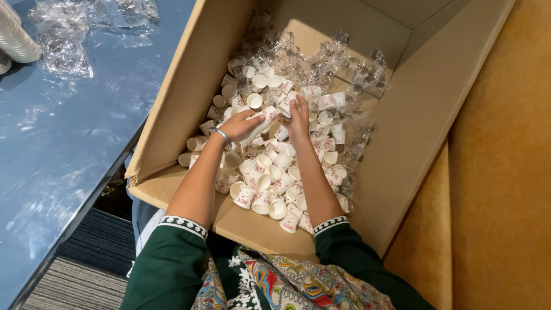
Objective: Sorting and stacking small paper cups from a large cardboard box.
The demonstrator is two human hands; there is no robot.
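- Inside the box [172,109], both hands work over a loose heap of small white paper cups [270,189] with red print.
- Risk: the stack [256,130] in the left hand [238,123] is held slanted, its far end toward the right hand; judged likely to slip apart or drop cups back into the heap if the grip loosens.
- Risk: crumpled clear wrap [338,69] lies among the cups at the far side; a cup drawn from there could drag film along or be crushed under it.
- Risk: cups lie on their sides and at all angles; one pushed on crooked would likely dent or jam.
- Left hand: fingers curled around the near end of the stack, thumb on top, clasping it firmly. A bangle [221,135] sits at the wrist.
- Right hand [298,117]: fingers bent down over a single cup [285,105] just beside the stack's far end; whether it pinches the cup or only rests on it I cannot tell.
- Stack position: middle of the box, above the heap, between the two hands.
- Left of the box, on the blue table [63,149]: more empty wrap [63,40] and a tall cup stack [16,34] at the far left edge.
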